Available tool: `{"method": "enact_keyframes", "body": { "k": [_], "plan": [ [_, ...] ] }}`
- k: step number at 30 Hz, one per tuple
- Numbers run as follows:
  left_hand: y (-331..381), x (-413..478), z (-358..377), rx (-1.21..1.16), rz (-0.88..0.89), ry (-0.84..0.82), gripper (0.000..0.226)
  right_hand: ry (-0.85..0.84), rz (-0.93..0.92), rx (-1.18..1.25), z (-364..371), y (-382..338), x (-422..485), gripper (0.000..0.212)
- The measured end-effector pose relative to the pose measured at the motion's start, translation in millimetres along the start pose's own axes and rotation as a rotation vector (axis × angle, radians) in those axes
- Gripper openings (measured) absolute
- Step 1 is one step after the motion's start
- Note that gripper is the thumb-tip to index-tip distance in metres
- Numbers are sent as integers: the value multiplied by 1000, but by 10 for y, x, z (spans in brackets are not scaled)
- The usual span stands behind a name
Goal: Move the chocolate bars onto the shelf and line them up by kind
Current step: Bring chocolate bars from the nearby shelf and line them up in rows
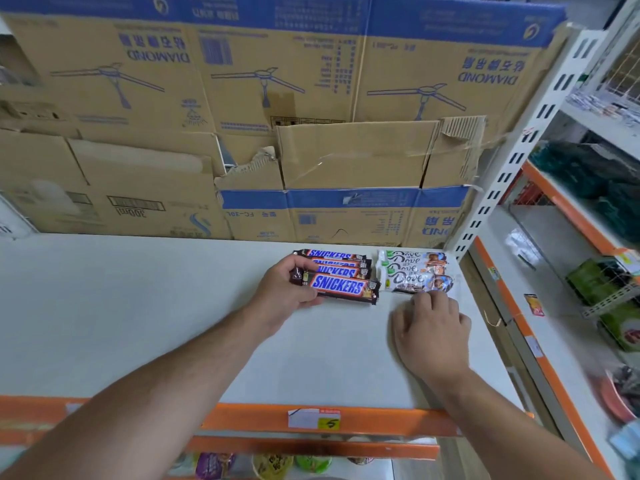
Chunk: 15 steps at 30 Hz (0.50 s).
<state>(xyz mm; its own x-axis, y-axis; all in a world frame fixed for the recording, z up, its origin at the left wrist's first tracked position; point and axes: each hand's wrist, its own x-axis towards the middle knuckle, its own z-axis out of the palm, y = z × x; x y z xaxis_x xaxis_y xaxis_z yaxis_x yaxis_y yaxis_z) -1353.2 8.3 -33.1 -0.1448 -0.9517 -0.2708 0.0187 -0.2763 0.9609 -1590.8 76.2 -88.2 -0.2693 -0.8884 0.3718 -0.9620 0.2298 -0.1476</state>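
Four Snickers bars (337, 271) lie label-up in a front-to-back row on the white shelf (138, 306), a little left of the slotted upright (498, 188) at the back right corner. The Dove bars (414, 263) (three or four, count unclear) sit between that row and the upright, close beside its foot. Your left hand (284, 292) grips the left end of the front Snickers bar (341, 288), thumb on the near side and fingers over the far side. Your right hand (431, 327) holds nothing; its loosely bent fingertips rest on the near edge of the front Dove bar (415, 282). Step in hand, by my read: squaring both rows. Slide the front Snickers flat against its neighbour with ends flush; lifting it may skew the bars behind. Nudge the Dove bar back lightly, since the wrappers look slick and overlap, so a hard push could ride it over the next one. Leave the gap between kinds visible. Containers: cardboard boxes (311, 81) stand behind the shelf, left of the upright, with print upside down. One box (353, 154) has a torn top flap, contents not visible. The rack right of the upright holds green packs (599, 282), too blurred to identify.
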Motion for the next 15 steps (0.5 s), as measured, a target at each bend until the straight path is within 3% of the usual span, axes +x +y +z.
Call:
{"method": "enact_keyframes", "body": {
  "k": [5,12,15],
  "plan": [
    [-21,59,-67,280,84,63,38,-8,-23,-58,-23,-26,-1,24],
    [-91,131,-162,778,394,83,28,-44,-22,-87,-37,-38,5,22],
    [-142,179,-177,970,430,121,30,-43,-28,-81,-41,-35,5,22]
  ]
}}
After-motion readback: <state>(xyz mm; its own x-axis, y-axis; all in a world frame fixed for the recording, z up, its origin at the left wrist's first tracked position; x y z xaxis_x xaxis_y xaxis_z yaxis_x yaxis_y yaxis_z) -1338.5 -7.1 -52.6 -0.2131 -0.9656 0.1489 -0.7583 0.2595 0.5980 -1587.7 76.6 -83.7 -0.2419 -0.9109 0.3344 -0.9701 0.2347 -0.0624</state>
